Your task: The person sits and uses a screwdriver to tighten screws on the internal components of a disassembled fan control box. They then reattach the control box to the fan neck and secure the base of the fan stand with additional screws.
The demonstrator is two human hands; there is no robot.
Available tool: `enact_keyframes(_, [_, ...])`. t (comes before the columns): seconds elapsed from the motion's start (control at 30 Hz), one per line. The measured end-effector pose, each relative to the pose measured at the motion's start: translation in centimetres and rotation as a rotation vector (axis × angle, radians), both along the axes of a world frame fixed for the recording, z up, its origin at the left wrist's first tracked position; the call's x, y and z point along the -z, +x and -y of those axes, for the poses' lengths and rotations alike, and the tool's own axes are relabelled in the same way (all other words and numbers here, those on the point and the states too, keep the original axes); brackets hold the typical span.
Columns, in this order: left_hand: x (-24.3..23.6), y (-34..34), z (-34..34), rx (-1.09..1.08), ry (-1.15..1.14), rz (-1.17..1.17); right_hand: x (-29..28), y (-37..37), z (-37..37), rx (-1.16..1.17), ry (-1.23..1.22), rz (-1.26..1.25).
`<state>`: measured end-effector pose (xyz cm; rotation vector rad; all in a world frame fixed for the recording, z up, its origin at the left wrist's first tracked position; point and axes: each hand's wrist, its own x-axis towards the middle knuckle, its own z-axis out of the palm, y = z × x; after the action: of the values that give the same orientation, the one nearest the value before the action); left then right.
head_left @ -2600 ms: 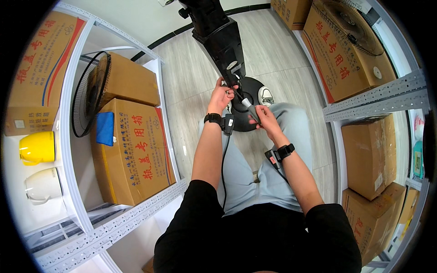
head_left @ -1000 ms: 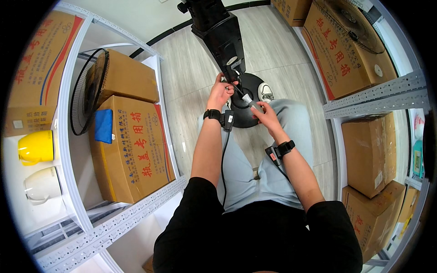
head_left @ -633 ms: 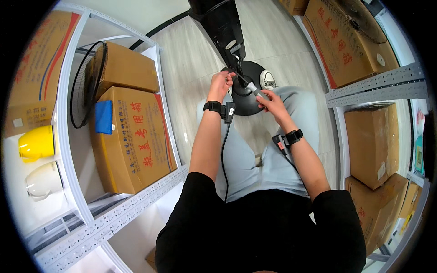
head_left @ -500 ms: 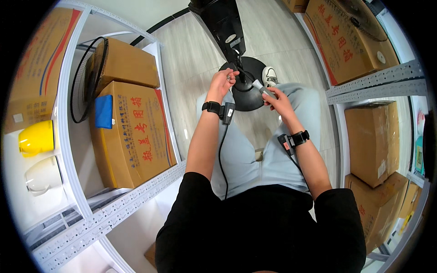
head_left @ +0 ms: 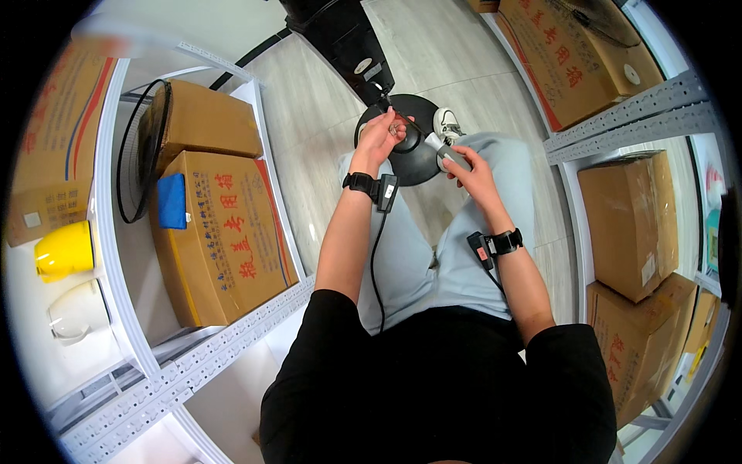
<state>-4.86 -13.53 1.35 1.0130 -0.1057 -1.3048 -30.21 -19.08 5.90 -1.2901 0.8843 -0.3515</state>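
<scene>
In my right hand (head_left: pixel 471 173) is a screwdriver (head_left: pixel 454 159) with a grey and white handle, its dark shaft angled up and left. My left hand (head_left: pixel 379 137) is turned partly palm up with the fingers curled in. Something small and metallic shows at its fingers, too small to name. Just beyond the hands, a tall black appliance body (head_left: pixel 340 46) leans over a round black base (head_left: pixel 417 168). A thin dark cable or rod near the left hand cannot be told apart clearly from the base.
Shelving (head_left: pixel 224 336) on the left holds cardboard boxes (head_left: pixel 224 232), a round black fan grille (head_left: pixel 124 166), a blue cloth (head_left: pixel 171 201) and a yellow helmet-like shell (head_left: pixel 65 251). More boxes (head_left: pixel 627 224) stand on the right shelf (head_left: pixel 630 116). My shoe (head_left: pixel 447 126) is beside the base.
My view has shifted slightly, so the appliance and base sit further left. My left hand has turned its palm up more. The screwdriver stays in my right hand.
</scene>
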Motion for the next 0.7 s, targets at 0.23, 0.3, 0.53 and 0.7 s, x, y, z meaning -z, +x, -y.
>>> enact_keyframes(0.23, [0.8, -0.5, 1.8, -0.032, -0.098, -0.043, 0.7, -0.7, 0.9, 0.100, -0.036, 0.024])
enact_keyframes(0.3, [1.0, -0.7, 2.3, -0.048, -0.093, -0.036, 0.8, -0.9, 1.1, 0.109, -0.036, 0.023])
enact_keyframes(0.53, [1.4, -0.9, 3.6, -0.068, -0.029, 0.059, 0.2, -1.5, 2.0, 0.146, -0.080, -0.028])
enact_keyframes(0.7, [1.1, -0.6, 4.4, -0.053, -0.059, 0.043, 0.0, -1.7, 2.4, 0.137, -0.106, -0.033])
